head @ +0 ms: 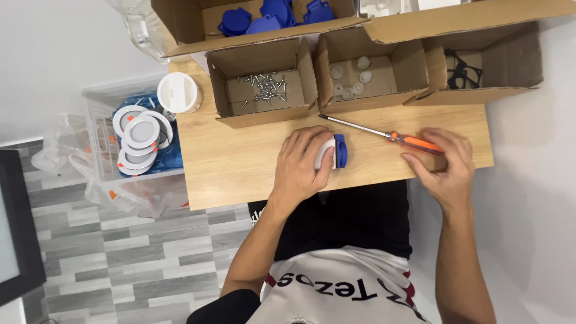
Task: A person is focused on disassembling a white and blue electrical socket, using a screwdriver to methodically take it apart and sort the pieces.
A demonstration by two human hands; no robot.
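We see a wooden table. On it sit open cardboard boxes. One box has lots of little silver screws in it. The next box holds small white round caps. Another box has black rings. A big box at the back holds blue parts. A white round cup stands at the table's corner. Beside the table, a clear bin holds round white lamps. The floor has grey planks.
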